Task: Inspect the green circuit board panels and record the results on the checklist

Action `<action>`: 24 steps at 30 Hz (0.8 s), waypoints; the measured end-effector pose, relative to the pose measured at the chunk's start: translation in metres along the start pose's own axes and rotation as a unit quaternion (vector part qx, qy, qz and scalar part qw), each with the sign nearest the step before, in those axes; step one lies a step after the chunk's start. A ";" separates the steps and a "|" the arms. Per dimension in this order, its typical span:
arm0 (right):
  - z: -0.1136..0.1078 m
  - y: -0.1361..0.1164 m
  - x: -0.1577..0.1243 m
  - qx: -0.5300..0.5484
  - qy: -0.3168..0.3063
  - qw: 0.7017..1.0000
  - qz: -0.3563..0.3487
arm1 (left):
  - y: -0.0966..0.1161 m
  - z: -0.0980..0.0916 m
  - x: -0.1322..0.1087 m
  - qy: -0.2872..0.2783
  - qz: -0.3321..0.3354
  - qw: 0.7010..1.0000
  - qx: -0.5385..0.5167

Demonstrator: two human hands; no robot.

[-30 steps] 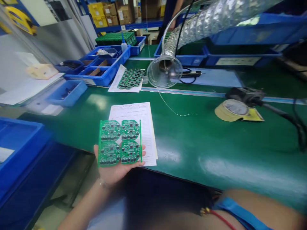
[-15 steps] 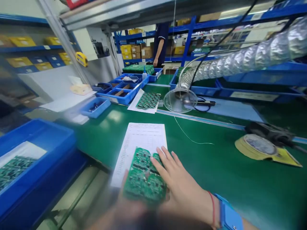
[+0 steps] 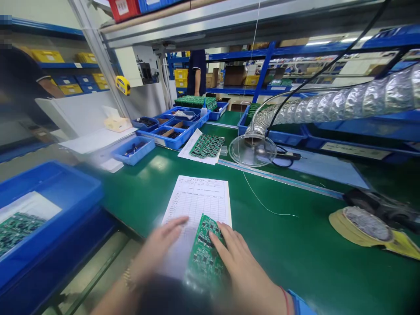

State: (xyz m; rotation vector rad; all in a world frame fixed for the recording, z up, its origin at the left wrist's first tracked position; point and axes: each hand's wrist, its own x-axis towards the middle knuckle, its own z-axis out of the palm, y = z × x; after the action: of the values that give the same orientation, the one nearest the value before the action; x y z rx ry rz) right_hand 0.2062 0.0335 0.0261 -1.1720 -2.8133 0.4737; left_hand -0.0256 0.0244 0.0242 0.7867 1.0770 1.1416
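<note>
A green circuit board panel (image 3: 204,258) with dark chips stands tilted over a printed form (image 3: 200,197), its lower end blurred. My right hand (image 3: 243,258) grips the panel along its right side, thumb and fingers on the upper part. To the left, my left hand (image 3: 164,240) is off the panel, fingers stretched out above the form's left edge and smeared by motion. Past the form, several small circuit boards (image 3: 208,145) lie on a white sheet.
A blue bin (image 3: 65,179) holding boards is at left. Blue parts trays (image 3: 172,140) stand behind. A fume hood (image 3: 252,151) hangs from a silver duct (image 3: 328,94); a tape roll (image 3: 364,225) lies right. A person (image 3: 197,72) stands at the back, another (image 3: 26,83) at left.
My left hand has let go of the panel and moved left, leaving it in my right hand. The panel is turned more side-on. The view has shifted, and a person now shows at left.
</note>
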 end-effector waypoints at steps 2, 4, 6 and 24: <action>0.005 0.004 0.003 0.013 -0.029 0.999 -0.005 | 0.010 -0.028 0.017 0.135 0.067 0.979 0.139; 0.013 0.009 0.007 0.021 -0.053 0.998 -0.016 | 0.015 -0.046 0.032 0.182 0.079 0.959 0.202; 0.022 0.014 0.010 0.015 -0.062 0.998 -0.025 | 0.017 -0.053 0.042 0.162 0.063 0.964 0.202; 0.045 0.025 0.000 0.016 0.029 0.997 -0.074 | 0.004 -0.039 0.046 0.099 0.090 0.986 0.097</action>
State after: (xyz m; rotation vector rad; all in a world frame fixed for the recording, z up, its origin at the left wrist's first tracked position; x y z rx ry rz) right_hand 0.2155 0.0387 -0.0247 -0.9467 -2.8046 0.4625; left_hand -0.0616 0.0685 0.0034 0.9538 1.3186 1.3006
